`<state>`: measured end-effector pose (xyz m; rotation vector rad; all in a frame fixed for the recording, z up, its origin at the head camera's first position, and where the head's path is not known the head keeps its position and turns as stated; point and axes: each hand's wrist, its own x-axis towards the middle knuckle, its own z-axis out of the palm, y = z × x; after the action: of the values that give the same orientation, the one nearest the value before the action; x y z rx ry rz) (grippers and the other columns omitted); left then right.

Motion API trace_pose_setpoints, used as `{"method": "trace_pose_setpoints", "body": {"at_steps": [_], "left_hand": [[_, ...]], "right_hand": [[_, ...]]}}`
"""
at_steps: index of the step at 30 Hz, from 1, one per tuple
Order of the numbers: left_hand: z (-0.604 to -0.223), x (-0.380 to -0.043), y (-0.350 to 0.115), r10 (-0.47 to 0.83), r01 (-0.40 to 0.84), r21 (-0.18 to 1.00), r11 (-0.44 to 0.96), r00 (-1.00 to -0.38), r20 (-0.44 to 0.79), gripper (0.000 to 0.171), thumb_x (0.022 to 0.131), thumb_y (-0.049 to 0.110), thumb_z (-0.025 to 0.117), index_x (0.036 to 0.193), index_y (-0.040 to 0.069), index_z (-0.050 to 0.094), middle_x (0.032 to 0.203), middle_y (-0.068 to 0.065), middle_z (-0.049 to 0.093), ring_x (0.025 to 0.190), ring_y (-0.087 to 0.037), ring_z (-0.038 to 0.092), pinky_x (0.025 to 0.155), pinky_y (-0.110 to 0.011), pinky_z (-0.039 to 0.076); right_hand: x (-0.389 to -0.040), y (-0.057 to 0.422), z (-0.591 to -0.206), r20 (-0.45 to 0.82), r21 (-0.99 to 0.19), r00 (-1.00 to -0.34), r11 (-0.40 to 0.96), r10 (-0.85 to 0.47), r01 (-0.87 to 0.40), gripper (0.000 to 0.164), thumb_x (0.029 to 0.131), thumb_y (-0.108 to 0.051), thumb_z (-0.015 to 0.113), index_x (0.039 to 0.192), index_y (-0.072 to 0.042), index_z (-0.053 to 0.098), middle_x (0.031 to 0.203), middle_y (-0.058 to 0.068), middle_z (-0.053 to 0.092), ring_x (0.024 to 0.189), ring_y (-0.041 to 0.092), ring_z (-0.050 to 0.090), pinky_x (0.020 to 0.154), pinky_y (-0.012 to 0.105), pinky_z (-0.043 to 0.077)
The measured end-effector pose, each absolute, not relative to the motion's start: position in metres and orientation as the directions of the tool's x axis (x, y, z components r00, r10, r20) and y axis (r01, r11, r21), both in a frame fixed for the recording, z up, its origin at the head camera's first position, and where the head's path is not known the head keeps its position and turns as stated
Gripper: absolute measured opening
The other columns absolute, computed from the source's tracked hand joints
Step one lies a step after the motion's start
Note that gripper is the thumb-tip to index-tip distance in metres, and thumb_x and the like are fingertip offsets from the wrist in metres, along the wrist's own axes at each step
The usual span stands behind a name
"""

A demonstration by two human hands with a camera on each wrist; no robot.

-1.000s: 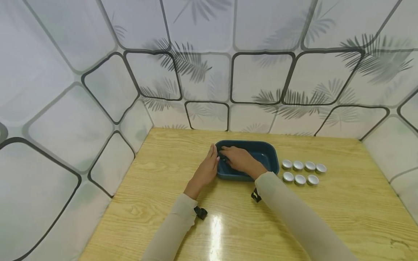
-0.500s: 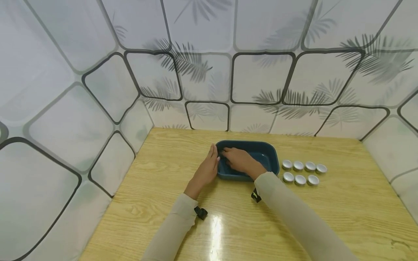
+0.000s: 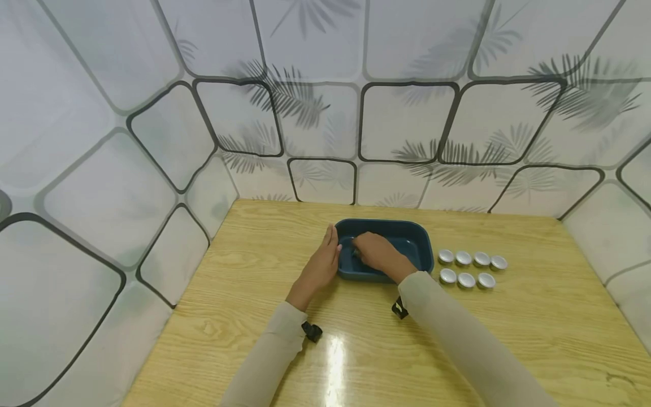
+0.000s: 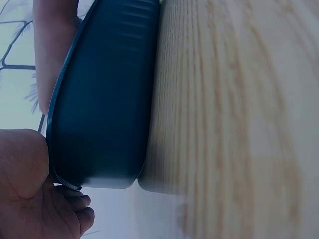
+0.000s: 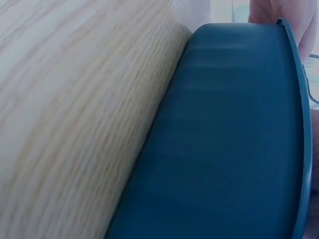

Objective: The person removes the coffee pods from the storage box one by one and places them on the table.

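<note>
A dark blue rectangular basin (image 3: 421, 249) with rounded corners sits on the wooden table. My left hand (image 3: 324, 257) lies along its left end with straight fingers; the left wrist view has this hand (image 4: 25, 189) right at the basin's rim. Reaching over the near side, my right hand (image 3: 376, 251) is down inside the left half, fingers bent toward the floor of the basin. Its fingertips are largely hidden, and I cannot tell whether they hold anything. In the right wrist view the basin's outer wall (image 5: 224, 124) hides most of that hand.
Right of the basin, several small round white-topped pieces (image 3: 465, 280), like tealight candles, stand in two rows on the table (image 3: 244, 265). A patterned cloth wall (image 3: 325, 124) encloses the back and sides. A dark camera mount (image 3: 312, 331) sits at the left wrist.
My right hand has drawn slightly back from the basin's left end, and its fingers, stretched toward the corner before, are now bent downward. The left hand stays in place.
</note>
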<state>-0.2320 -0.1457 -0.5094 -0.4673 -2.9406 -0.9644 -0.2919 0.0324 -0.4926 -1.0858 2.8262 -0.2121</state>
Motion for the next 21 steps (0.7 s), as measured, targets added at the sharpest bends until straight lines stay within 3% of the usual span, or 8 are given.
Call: {"method": "trace_pose_setpoints", "body": {"at_steps": [6, 21], "left_hand": [[-0.51, -0.231, -0.145, 0.275, 0.278, 0.579, 0.766, -0.957, 0.094, 0.057, 0.114, 0.021, 0.031, 0.16, -0.005, 0.008, 0.169, -0.018, -0.001, 0.153, -0.03, 0.018, 0.12, -0.042, 0.027], [-0.509, -0.23, -0.145, 0.277, 0.289, 0.591, 0.753, -0.954, 0.113, 0.056, 0.113, 0.018, 0.032, 0.159, -0.007, 0.01, 0.168, -0.02, 0.001, 0.152, -0.032, 0.021, 0.119, -0.044, 0.029]], "right_hand": [[-0.289, 0.035, -0.494, -0.041, -0.258, -0.754, 0.736, -0.656, -0.626, 0.011, 0.095, -0.002, 0.069, 0.103, -0.007, 0.075, 0.094, 0.006, 0.073, 0.084, 0.023, 0.068, 0.074, 0.041, 0.055], [-0.28, 0.042, -0.485, -0.032, -0.34, -0.779, 0.739, -0.626, -0.581, 0.035, 0.094, -0.002, 0.071, 0.128, 0.003, 0.068, 0.123, 0.017, 0.07, 0.113, 0.033, 0.066, 0.095, 0.046, 0.054]]}}
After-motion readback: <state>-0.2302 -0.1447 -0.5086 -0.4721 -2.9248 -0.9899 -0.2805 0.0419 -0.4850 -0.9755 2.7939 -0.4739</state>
